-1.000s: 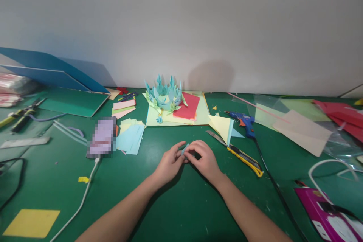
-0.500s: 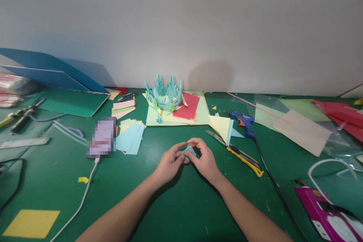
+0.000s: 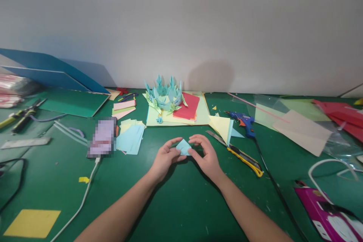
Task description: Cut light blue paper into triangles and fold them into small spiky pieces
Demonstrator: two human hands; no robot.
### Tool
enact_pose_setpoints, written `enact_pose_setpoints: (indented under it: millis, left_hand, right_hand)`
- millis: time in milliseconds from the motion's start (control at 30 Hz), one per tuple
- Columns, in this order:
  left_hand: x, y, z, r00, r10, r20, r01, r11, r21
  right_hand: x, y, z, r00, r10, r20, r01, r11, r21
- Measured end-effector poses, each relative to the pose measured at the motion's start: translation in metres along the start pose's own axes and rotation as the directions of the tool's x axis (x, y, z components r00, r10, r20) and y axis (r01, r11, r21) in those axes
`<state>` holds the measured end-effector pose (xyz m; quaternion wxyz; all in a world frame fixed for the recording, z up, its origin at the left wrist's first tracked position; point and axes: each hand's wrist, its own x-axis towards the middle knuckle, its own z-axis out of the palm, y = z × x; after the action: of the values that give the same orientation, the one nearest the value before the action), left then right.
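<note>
Between my two hands is a small folded piece of light blue paper point(image 3: 184, 147), its pointed corner facing away from me. My left hand point(image 3: 168, 157) pinches the paper's left side, thumb on top and fingers beneath. On the right side, my right hand point(image 3: 206, 157) grips it by thumb and fingers, with the index finger raised and curved above. Beyond my hands stands a crown-like ring of folded blue and green paper point(image 3: 166, 96) on pale yellow sheets point(image 3: 153, 119). A red sheet of paper point(image 3: 188, 106) lies beside that ring.
A utility knife point(image 3: 245, 160) and a blue glue gun point(image 3: 245, 121) lie to the right, near folded yellow paper point(image 3: 222, 126). On the left are blue paper sheets point(image 3: 133, 140), a phone point(image 3: 102, 137) with a white cable, and pliers point(image 3: 27, 115). A magenta power strip point(image 3: 320, 215) sits at lower right.
The blue paper has turned up so that its pointed face shows more fully. My fingers have spread away from its top corner, and it sits slightly further left.
</note>
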<state>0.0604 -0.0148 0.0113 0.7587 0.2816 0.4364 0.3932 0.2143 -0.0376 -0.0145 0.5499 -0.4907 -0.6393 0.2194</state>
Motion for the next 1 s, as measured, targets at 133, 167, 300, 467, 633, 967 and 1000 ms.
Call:
enact_pose_setpoints:
  millis: [133,167,300,467,633,967,1000]
  left_hand:
    - [0.000,0.004,0.003,0.998,-0.032,-0.049,0.030,0.999,-0.042]
    - [-0.001,0.004,0.003,0.999,-0.034,-0.042,0.032,0.999,-0.044]
    - [-0.002,0.004,0.003,0.999,-0.032,0.009,0.032,0.999,-0.030]
    - [-0.001,0.002,0.002,1.000,-0.007,0.031,0.007,1.000,0.001]
    - [-0.001,0.000,0.002,0.998,0.025,0.052,-0.025,1.000,0.001]
    - [-0.002,-0.006,0.005,0.997,0.055,0.050,-0.057,0.998,0.036]
    - [-0.003,-0.007,0.005,0.997,0.056,0.050,-0.058,0.998,0.034]
  right_hand:
    - [0.003,-0.005,-0.006,0.970,-0.223,0.097,0.241,0.941,-0.240]
    - [0.004,-0.006,-0.006,0.962,-0.247,0.120,0.271,0.926,-0.264]
    - [0.004,-0.006,-0.007,0.948,-0.275,0.159,0.314,0.892,-0.326]
    - [0.003,-0.005,-0.008,0.945,-0.284,0.161,0.324,0.877,-0.355]
    - [0.004,-0.006,-0.007,0.957,-0.255,0.137,0.286,0.907,-0.308]
    - [0.002,-0.007,-0.002,0.987,-0.136,0.086,0.155,0.944,-0.290]
    - [0.002,-0.007,-0.002,0.988,-0.130,0.083,0.149,0.945,-0.291]
